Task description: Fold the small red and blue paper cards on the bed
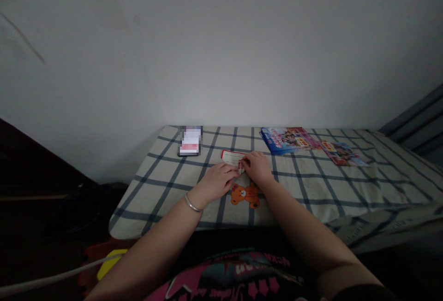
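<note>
A small white paper with a red border [231, 156] lies on the checked cloth [166, 185] in front of me. My left hand [217, 180], with a silver bangle on the wrist, rests on the paper's near edge with its fingers curled down. My right hand [256, 166] presses on the paper's right end, fingers bent and pinching a fold there. The two hands nearly touch over the paper. An orange bear print [246, 194] on the cloth shows just below them.
A phone [190, 141] lies at the far left of the cloth by the white wall. A blue picture book [284, 138] and a second colourful booklet [342, 152] lie at the far right. A yellow object [109, 261] and a white cable [51, 279] sit low left.
</note>
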A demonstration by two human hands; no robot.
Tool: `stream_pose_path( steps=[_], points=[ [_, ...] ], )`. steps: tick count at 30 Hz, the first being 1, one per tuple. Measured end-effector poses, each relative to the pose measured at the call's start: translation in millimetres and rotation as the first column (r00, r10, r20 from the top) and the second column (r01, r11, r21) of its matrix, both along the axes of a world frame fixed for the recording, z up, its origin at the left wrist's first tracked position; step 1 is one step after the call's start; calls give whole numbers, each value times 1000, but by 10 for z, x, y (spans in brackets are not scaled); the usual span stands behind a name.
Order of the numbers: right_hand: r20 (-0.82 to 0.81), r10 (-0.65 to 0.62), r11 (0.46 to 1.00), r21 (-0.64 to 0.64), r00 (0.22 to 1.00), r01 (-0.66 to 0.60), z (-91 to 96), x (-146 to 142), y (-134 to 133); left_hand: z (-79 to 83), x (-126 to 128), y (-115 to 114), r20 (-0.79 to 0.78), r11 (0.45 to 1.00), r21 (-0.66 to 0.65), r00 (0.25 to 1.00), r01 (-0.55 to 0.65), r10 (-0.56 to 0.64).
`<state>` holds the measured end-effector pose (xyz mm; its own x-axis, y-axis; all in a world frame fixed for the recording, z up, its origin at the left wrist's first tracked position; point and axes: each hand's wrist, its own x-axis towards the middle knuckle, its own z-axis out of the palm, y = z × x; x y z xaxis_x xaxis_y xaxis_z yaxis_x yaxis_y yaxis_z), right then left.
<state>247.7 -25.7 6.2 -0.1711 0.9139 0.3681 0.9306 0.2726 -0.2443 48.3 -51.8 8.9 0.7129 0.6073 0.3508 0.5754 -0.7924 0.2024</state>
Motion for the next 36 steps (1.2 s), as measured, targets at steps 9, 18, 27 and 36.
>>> stream_pose_path(
  steps=[9, 18, 27, 36],
  points=[
    [1, -35, 999, 20, 999, 35, 15, -4, -19, 8, 19, -24, -34, 1000, -11, 999, 3, -4],
    [-122, 108, 993, 67, 987, -100, -19, 95, -37, 56, 44, -89, -56, 998, 28, 997, -49, 50],
    [-105, 167, 984, 84, 980, -158, -58, 130, -18, 36, 46, -87, -21, 979, 93, 982, -184, 186],
    [-92, 168, 986, 26, 981, -167, -98, 117, 94, 1, 36, -51, -13, 981, 81, 984, -174, 176]
  ],
)
